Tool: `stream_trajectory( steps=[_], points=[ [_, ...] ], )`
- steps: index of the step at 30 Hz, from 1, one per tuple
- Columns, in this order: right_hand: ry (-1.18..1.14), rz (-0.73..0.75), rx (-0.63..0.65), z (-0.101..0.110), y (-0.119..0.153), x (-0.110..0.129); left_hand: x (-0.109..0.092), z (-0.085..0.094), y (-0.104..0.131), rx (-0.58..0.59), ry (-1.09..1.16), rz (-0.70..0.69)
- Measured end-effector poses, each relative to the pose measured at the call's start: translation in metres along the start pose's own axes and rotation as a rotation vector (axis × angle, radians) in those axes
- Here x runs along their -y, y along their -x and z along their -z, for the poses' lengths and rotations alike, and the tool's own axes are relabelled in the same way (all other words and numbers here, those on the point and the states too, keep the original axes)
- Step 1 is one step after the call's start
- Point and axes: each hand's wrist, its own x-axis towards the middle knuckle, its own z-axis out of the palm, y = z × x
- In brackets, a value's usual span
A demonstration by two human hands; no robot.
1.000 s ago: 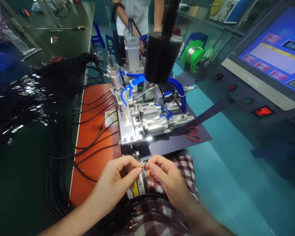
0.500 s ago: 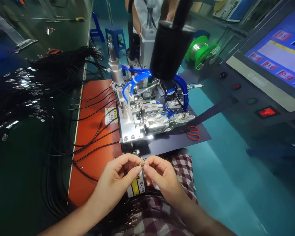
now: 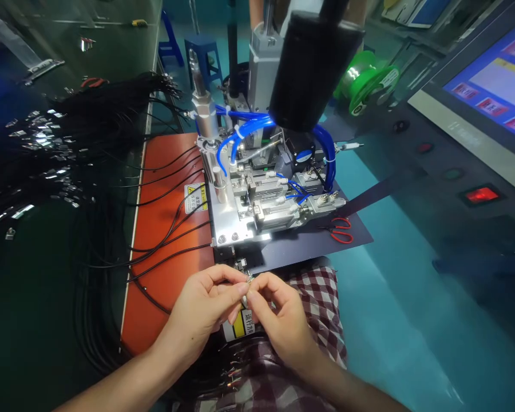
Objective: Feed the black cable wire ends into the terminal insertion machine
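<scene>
Thumb and forefinger of my left hand (image 3: 210, 300) are pinched together on thin wires (image 3: 249, 280). My right hand (image 3: 278, 317) pinches the same wires from the other side, so the fingertips of both hands nearly meet. Only a small bit of the wires shows; my fingers hide the rest. Below the hands, black cables with bare wire ends (image 3: 233, 375) lie across the checkered cloth (image 3: 274, 372) on my lap. Just beyond the fingertips is the front of a metal machine (image 3: 229, 220), with black cables (image 3: 184, 249) set along its left edge.
An orange board (image 3: 167, 229) lies left of the machine, beside a large heap of black cables (image 3: 103, 114). Red-handled scissors (image 3: 342, 232) rest on the dark plate at right. A black cylinder (image 3: 311, 74) hangs overhead, near a green spool (image 3: 369, 83) and a control screen (image 3: 493, 91).
Both hands stay pinched close together, with fewer of the wires showing between the fingertips. The view has shifted slightly, so the screen and spool sit farther right.
</scene>
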Motion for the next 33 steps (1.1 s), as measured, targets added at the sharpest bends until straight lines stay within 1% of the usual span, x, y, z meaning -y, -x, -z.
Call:
stream_trajectory(
  steps=[1, 3, 5, 6, 8, 9, 11, 13, 16, 18, 21, 23, 29, 31, 33],
  points=[
    [0.02, 0.005, -0.008, 0.0, 0.0, 0.0, 0.001, 0.001, 0.0, -0.005, -0.003, 0.008],
    [0.034, -0.005, 0.048, 0.005, -0.003, 0.002, 0.0, 0.002, 0.0, 0.0, -0.006, 0.029],
    [0.027, -0.024, 0.123, 0.016, -0.009, 0.007, -0.002, 0.004, 0.002, 0.027, -0.02, 0.032],
    [0.021, -0.018, 0.123, 0.021, -0.013, 0.01, -0.004, 0.005, 0.003, 0.049, -0.036, 0.024],
    [0.001, 0.027, 0.161, 0.031, -0.02, 0.017, -0.006, 0.005, 0.004, 0.088, -0.075, 0.002],
    [-0.002, 0.048, 0.204, 0.034, -0.023, 0.02, -0.007, 0.005, 0.005, 0.103, -0.093, -0.011],
    [0.0, 0.092, 0.305, 0.037, -0.026, 0.023, -0.008, 0.006, 0.006, 0.122, -0.105, -0.027],
    [0.027, 0.156, 0.361, 0.037, -0.027, 0.024, -0.008, 0.006, 0.007, 0.136, -0.089, -0.028],
    [0.104, 0.283, 0.367, 0.035, -0.027, 0.024, -0.009, 0.007, 0.007, 0.146, -0.072, -0.023],
    [0.14, 0.343, 0.373, 0.036, -0.028, 0.025, -0.011, 0.008, 0.007, 0.154, -0.1, -0.046],
    [0.181, 0.362, 0.34, 0.036, -0.028, 0.027, -0.013, 0.008, 0.007, 0.148, -0.199, -0.121],
    [0.205, 0.356, 0.279, 0.035, -0.028, 0.026, -0.013, 0.008, 0.007, 0.128, -0.221, -0.147],
    [0.171, 0.294, 0.067, 0.02, -0.024, 0.012, -0.007, 0.004, 0.005, 0.122, -0.017, -0.127],
    [0.252, 0.338, 0.017, 0.015, -0.021, 0.009, -0.005, 0.003, 0.004, 0.118, 0.022, -0.136],
    [0.396, 0.451, -0.012, 0.012, -0.019, 0.008, -0.003, 0.003, 0.003, 0.108, 0.044, -0.14]
  ],
)
